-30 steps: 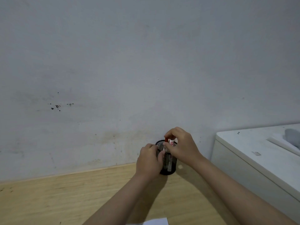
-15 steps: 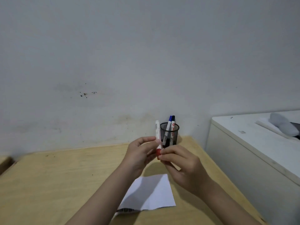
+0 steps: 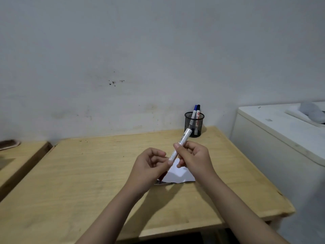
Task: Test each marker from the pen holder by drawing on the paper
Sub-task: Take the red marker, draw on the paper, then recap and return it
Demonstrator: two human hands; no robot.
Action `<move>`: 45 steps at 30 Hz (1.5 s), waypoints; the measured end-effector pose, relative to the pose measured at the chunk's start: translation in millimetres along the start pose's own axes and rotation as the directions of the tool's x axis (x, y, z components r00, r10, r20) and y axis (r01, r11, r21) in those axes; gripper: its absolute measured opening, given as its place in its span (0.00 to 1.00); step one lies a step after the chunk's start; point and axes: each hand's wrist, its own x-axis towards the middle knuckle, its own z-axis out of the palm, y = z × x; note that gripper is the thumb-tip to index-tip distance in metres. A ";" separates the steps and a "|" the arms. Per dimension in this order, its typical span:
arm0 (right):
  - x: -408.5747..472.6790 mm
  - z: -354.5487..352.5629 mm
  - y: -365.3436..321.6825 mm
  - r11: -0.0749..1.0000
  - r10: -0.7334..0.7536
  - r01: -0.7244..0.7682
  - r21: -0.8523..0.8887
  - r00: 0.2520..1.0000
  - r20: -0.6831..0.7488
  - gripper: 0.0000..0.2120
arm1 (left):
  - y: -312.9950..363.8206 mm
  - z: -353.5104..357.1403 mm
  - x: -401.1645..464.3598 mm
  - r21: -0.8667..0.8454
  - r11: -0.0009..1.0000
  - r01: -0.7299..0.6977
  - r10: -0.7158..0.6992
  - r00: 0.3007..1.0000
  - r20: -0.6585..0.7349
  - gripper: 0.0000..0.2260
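Observation:
My right hand (image 3: 195, 159) grips a white marker (image 3: 182, 140) by its middle, tilted with the upper end toward the pen holder. My left hand (image 3: 149, 169) pinches the marker's lower end, where a bit of its red cap (image 3: 162, 174) shows under the thumb; I cannot tell if the cap is on or off. Both hands hover over a white sheet of paper (image 3: 181, 176) on the wooden table (image 3: 88, 173). The black mesh pen holder (image 3: 194, 125) stands at the table's far right by the wall, with a blue-capped marker (image 3: 194, 110) and a black-capped marker (image 3: 198, 108) in it.
A white cabinet (image 3: 272, 131) stands right of the table with grey cloth on top. A second wooden surface (image 3: 21, 155) lies at the left. A stained wall runs behind the table.
The marker came out of the holder and both hands drew back over the paper. It turned from upright to tilted, and the view dropped to show more table.

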 end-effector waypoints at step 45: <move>23.5 10.5 41.2 0.997 0.016 -0.013 0.074 0.999 -0.037 0.07 | -70.1 -98.4 86.5 0.581 0.781 0.227 -0.066 0.956 -0.286 0.22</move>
